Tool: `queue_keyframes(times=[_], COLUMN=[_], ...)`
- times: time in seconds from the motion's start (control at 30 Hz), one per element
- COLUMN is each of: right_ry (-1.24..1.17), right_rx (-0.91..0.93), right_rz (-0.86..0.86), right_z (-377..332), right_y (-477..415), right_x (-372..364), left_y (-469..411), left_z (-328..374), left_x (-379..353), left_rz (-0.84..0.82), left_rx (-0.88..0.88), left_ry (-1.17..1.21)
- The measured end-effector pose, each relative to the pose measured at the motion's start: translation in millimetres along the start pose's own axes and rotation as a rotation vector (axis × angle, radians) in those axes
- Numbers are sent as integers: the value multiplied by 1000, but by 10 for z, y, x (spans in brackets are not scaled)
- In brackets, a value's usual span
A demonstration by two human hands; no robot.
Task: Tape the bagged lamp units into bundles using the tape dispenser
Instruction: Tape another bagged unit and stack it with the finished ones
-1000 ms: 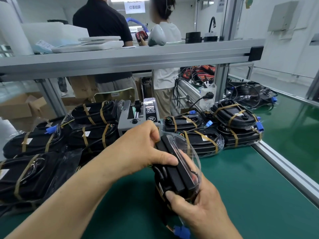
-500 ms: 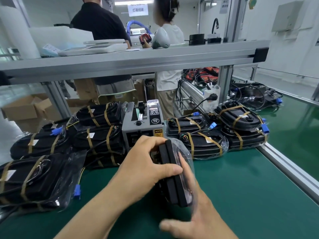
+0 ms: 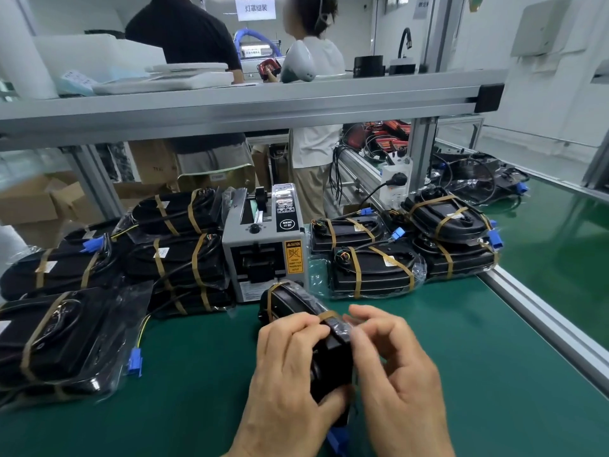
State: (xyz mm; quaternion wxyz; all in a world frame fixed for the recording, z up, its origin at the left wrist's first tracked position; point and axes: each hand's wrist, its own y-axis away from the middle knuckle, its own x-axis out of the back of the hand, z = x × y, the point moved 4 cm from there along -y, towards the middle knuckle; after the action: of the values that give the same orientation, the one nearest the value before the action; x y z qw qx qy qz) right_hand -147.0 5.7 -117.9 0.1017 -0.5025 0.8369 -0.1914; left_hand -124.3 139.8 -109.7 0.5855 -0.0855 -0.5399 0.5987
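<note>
Black lamp units gripped by left hand, right hand, tape dispenser behind

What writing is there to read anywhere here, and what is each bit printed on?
"灯罩组装": white hanging sign at the back.
"SEMI": round black label on the tape dispenser.
"CAUTION": yellow sticker on the dispenser's front; its small print is too blurred to read.
Too small or blurred: white labels on the taped bundles, print on the cardboard box.
</note>
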Motion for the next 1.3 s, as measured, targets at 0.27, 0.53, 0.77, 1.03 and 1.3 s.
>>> queue_keyframes(times=[0.27, 0.53, 0.77, 1.03, 1.3], right_ry=[-175, 48, -100, -31, -113], right_rx=[13, -36, -164, -159, -95], right_rz=[165, -124, -11, -39, -35], right_z=[-33, -63, -39, 18, 14], right_y=[82, -85, -11, -108, -72], right_x=[67, 23, -37, 65, -63], left_y=[53, 59, 77, -267, -733], left_z=[-77, -94, -101, -543, -1493], left_x=[67, 110, 89, 165, -164], left_rz=[34, 42, 39, 72, 313], left_rx=[40, 8, -13, 529, 1465], left_ry=[20, 23, 44, 518, 844])
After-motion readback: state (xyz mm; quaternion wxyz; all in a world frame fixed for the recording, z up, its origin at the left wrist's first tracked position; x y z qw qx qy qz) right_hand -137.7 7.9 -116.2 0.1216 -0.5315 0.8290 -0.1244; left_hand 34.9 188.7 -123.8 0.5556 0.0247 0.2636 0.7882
